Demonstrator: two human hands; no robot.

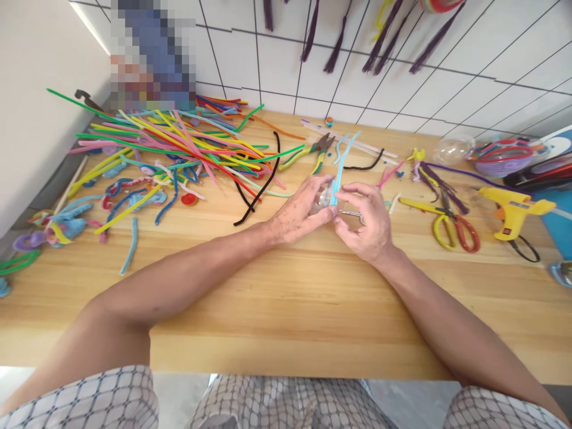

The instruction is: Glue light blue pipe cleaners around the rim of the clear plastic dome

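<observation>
Light blue pipe cleaners [342, 167] stand up between my two hands, over the middle of the table. My left hand [304, 208] is closed on them near their lower end, and a clear plastic piece [322, 198] shows between its thumb and fingers. From the other side my right hand [364, 220] pinches the same light blue pipe cleaners with thumb and fingertips. A small metallic item [352, 213] lies by the right fingers, partly covered. Yellow-green pliers [319, 152] rest just behind the hands.
Many colourful pipe cleaners [179, 140] are heaped at the back left on the wooden table [268, 310]. Scissors [451, 223], a yellow glue gun [513, 211] and a clear ball [451, 149] lie at the right. Purple tassels [337, 47] hang against the tiled wall.
</observation>
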